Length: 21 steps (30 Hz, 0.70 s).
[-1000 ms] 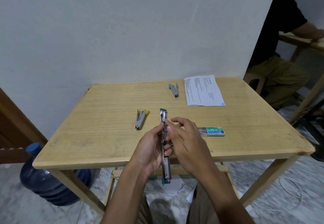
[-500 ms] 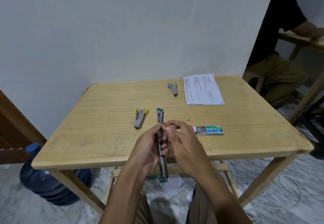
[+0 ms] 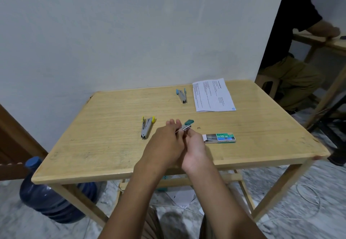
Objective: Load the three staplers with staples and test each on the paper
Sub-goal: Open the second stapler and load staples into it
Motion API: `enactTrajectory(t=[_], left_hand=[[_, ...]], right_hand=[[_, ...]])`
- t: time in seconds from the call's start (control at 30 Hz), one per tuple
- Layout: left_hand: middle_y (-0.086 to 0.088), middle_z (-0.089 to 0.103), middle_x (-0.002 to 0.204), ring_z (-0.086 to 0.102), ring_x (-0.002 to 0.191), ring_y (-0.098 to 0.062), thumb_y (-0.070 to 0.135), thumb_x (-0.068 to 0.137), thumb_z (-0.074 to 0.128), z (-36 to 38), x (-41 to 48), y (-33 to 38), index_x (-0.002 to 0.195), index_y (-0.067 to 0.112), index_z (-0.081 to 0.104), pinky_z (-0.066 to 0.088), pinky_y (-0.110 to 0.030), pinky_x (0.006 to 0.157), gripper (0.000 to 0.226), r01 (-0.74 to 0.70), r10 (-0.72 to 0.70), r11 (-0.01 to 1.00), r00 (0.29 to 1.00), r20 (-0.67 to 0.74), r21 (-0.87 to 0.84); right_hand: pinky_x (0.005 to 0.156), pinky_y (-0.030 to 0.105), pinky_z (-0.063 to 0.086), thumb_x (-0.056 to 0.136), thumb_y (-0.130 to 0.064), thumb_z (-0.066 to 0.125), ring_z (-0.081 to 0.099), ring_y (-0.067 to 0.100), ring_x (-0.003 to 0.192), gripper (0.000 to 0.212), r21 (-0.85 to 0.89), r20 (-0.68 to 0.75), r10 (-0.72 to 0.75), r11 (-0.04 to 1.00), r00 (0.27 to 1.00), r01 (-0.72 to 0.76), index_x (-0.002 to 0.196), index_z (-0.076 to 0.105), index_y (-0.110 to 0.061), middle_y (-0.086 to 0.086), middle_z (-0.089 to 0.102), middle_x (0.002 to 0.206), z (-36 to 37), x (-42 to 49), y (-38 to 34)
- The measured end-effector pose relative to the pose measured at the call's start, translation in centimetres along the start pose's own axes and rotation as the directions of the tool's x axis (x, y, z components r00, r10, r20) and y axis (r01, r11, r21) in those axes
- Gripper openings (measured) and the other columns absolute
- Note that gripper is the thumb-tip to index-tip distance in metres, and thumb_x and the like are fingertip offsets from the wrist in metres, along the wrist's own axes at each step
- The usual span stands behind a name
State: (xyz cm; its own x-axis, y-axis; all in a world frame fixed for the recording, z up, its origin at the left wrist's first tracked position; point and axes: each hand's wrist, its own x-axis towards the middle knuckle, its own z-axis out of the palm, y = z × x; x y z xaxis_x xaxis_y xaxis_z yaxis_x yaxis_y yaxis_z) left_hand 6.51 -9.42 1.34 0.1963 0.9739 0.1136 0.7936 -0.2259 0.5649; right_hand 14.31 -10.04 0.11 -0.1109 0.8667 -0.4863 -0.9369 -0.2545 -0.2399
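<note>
My left grip (image 3: 164,145), with the yellow stapler (image 3: 147,128) on the counter (image 3: 93,145) just to its left, is clenched round the green stapler (image 3: 186,127), whose green tip sticks out past my fingers, while my right grip (image 3: 194,147) pinches its metal end. Right of that grip lies the staple box (image 3: 221,138); the blue stapler (image 3: 181,96) and the paper (image 3: 213,95) lie farther off. My hands hide the magazine, so I reckon a crooked strip could go unnoticed and jam the stapler on its test.
</note>
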Motion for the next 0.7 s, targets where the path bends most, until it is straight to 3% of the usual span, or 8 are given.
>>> enactTrajectory(t=[0.13,0.2,0.27,0.37,0.43,0.5,0.6,0.7], left_hand=[[-0.003,0.066,0.078,0.063,0.075,-0.023,0.028,0.099,0.045,-0.2,0.7,-0.5,0.088,0.017,0.062,0.052,-0.042,0.07,0.024,-0.103,0.101,0.995,0.982,-0.162,-0.003],[0.002,0.065,0.069,0.061,0.066,-0.012,0.027,0.099,0.047,-0.2,0.9,-0.8,0.086,0.017,0.065,0.052,-0.032,0.064,0.025,-0.132,0.115,0.987,0.978,-0.177,-0.09],[0.008,0.057,0.06,0.05,0.049,-0.002,0.025,0.1,0.049,0.1,1.0,-1.0,0.09,0.016,0.068,0.041,-0.018,0.049,0.024,-0.045,-0.003,0.924,0.992,-0.125,-0.379],[0.002,0.046,0.057,0.037,0.046,-0.01,0.026,0.102,0.048,0.4,1.2,-2.4,0.106,0.01,0.067,0.029,-0.023,0.045,0.025,0.294,-0.226,0.436,0.951,0.212,-0.851],[0.0,0.042,0.059,0.033,0.048,-0.011,0.027,0.102,0.046,1.0,1.2,-3.5,0.112,0.009,0.062,0.027,-0.023,0.043,0.027,0.412,-0.181,0.149,0.905,0.385,-0.899],[0.0,0.04,0.06,0.031,0.049,-0.011,0.026,0.101,0.045,1.7,1.1,-4.1,0.116,0.007,0.06,0.027,-0.022,0.041,0.028,0.455,-0.129,-0.01,0.883,0.452,-0.891],[0.0,0.04,0.06,0.032,0.05,-0.01,0.024,0.099,0.046,2.6,1.3,-4.2,0.115,0.007,0.06,0.027,-0.02,0.04,0.027,0.467,-0.067,-0.189,0.871,0.486,-0.864],[0.0,0.041,0.059,0.036,0.05,-0.01,0.024,0.098,0.047,3.0,1.9,-4.0,0.11,0.007,0.061,0.025,-0.02,0.042,0.025,0.468,-0.019,-0.295,0.869,0.494,-0.833]], right_hand=[[0.082,0.038,0.052,0.104,-0.028,0.04,0.068,0.025,0.082,0.039,0.019,-0.078,-0.004,1.0,0.997,0.005,0.089,0.071,-0.009,0.008,0.074,0.073,-0.2,0.4,0.4],[0.084,0.038,0.055,0.103,-0.021,0.04,0.07,0.025,0.086,0.032,0.022,-0.077,-0.047,0.999,0.996,0.049,0.1,0.069,-0.007,0.012,0.075,0.085,-0.4,0.5,0.3],[0.091,0.038,0.055,0.102,-0.008,0.038,0.068,0.027,0.096,0.027,0.041,-0.058,-0.162,0.985,0.985,0.165,0.115,0.061,-0.002,0.017,0.07,0.104,-0.7,0.6,-0.4],[0.088,0.036,0.055,0.1,0.005,0.035,0.065,0.026,0.095,0.023,-0.162,0.026,-0.425,0.891,0.905,0.423,0.11,0.054,-0.003,0.018,0.063,0.104,-1.1,1.4,-2.7],[0.085,0.031,0.054,0.099,0.006,0.032,0.065,0.021,0.09,0.027,-0.525,0.154,-0.557,0.653,0.816,0.546,0.101,0.054,-0.009,0.014,0.063,0.1,-1.0,2.2,-4.4],[0.077,0.027,0.048,0.099,0.004,0.029,0.062,0.018,0.087,0.03,-0.802,0.327,-0.589,0.241,0.739,0.547,0.096,0.053,-0.014,0.008,0.063,0.1,-0.8,3.4,-5.9],[0.079,0.028,0.044,0.095,0.005,0.032,0.057,0.016,0.093,0.032,-0.862,0.507,-0.408,-0.27,0.759,0.429,0.1,0.051,-0.02,0.001,0.06,0.106,-0.8,5.5,-7.4],[0.08,0.032,0.045,0.094,0.004,0.037,0.055,0.017,0.097,0.031,-0.804,0.473,-0.239,-0.511,0.848,0.305,0.1,0.051,-0.023,0.0,0.058,0.109,-1.0,7.1,-8.5]])
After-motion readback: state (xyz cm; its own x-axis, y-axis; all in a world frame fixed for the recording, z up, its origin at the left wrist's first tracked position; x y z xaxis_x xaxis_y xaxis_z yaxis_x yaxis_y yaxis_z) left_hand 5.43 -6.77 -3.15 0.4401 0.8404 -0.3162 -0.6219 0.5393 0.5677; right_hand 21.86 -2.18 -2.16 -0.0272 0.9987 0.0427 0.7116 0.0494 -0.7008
